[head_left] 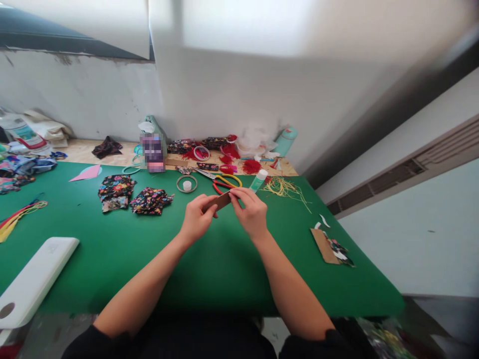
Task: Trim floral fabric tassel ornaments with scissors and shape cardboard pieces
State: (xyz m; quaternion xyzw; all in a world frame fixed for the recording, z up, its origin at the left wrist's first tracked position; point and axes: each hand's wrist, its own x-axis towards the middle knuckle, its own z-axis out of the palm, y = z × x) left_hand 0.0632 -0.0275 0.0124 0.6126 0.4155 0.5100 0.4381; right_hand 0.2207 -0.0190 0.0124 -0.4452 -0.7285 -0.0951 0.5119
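Note:
A small brown cardboard piece (223, 200) is held above the green table mat (224, 269). My left hand (198, 216) is closed on its left end, thumb on the face. At its right end, my right hand (250, 209) pinches the edge between thumb and fingers. Just beyond my hands lie scissors (220, 181) with red and yellow handles. A glue stick (259, 180) with a white cap stands behind my right hand. Left of the scissors, a roll of tape (186, 184) surrounds a small white cap.
Floral fabric pieces (117, 192) lie left of my hands. Yellow strings (284, 188) and a cardboard piece with scraps (325, 246) are on the right. A long white device (39, 279) sits at the near left. Red tassels (251, 166) and bottles line the wall.

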